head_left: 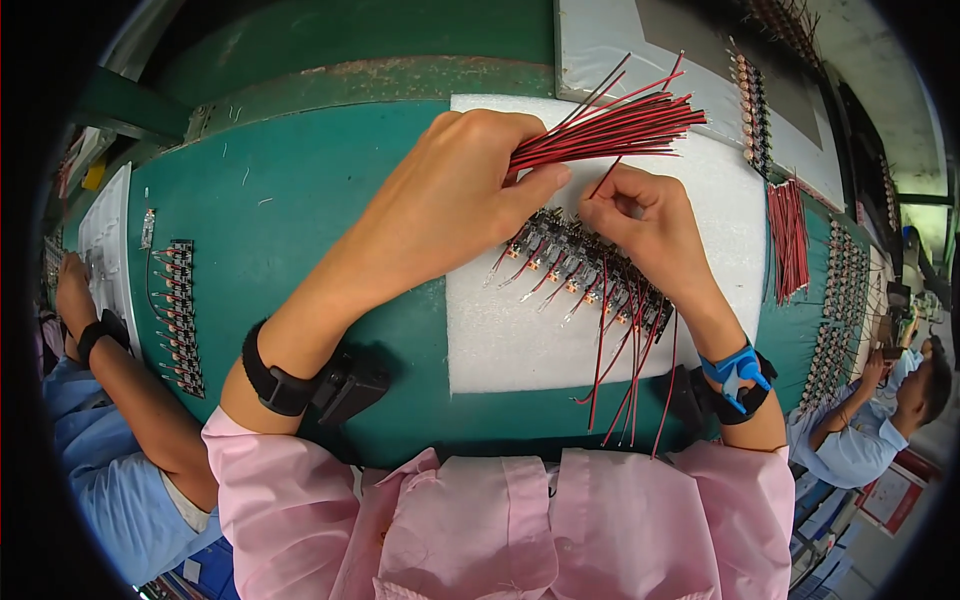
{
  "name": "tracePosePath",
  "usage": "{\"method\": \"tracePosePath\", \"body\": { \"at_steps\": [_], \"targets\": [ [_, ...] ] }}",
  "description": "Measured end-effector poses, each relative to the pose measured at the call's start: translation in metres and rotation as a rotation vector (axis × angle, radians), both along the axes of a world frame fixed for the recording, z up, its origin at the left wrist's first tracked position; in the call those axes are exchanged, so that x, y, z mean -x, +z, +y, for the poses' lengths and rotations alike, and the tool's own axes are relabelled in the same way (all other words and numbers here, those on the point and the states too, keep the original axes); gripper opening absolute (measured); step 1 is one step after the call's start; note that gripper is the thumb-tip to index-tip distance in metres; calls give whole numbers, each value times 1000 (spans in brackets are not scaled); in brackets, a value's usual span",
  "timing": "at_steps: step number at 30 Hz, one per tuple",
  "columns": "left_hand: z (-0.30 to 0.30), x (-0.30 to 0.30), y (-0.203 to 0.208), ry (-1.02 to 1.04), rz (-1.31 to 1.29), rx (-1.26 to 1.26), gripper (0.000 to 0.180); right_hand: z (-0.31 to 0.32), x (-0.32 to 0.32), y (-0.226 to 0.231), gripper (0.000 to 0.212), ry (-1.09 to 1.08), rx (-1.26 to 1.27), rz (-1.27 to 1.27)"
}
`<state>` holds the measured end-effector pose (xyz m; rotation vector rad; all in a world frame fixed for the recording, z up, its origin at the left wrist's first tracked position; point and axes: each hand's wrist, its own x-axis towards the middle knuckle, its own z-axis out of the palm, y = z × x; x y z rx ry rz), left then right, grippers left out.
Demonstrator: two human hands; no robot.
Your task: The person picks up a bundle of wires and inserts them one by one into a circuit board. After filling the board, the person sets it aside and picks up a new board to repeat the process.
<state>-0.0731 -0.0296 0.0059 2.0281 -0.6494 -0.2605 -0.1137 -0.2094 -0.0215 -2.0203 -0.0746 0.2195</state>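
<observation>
The left hand [485, 165] was closed around a thick bundle of red and black wires [630, 130], whose ends fanned out beyond the thumb, above the right hand [632, 210]. That right hand had its thumb and forefinger drawn together on a single wire [604, 178], which slanted up from the fingertips toward the bundle. Just below both hands, a row of small circuit boards [565, 262] ran slantwise on a white foam sheet [510, 350], passing partly out of sight beneath the right hand. From its near right part, several attached wires [632, 385] trailed toward the person, below the right hand. Under the sheet lay a green tabletop [330, 150]. Well to the left of the left hand stood another board row [178, 320], and beyond it a co-worker's hand [75, 290] showed near a white tray [112, 230]. To the right of the right hand lay a second wire bundle [788, 240], with more boards [835, 320] farther right, near a seated co-worker in blue [860, 440].
</observation>
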Motion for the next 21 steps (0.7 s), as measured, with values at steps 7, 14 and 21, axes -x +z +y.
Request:
{"method": "tracePosePath", "body": {
  "at_steps": [7, 14, 21],
  "targets": [
    [-3, 0, 2, -3, 9, -3, 18, 1, -1, -1, 13, -44, -33, -7],
    [-3, 0, 2, -2, 62, 51, 18, -4, -2, 10, 8, -28, -203, 131],
    [-9, 5, -13, -49, 224, 144, 18, -1, 4, 21, 8, -66, -364, 101]
  ]
}}
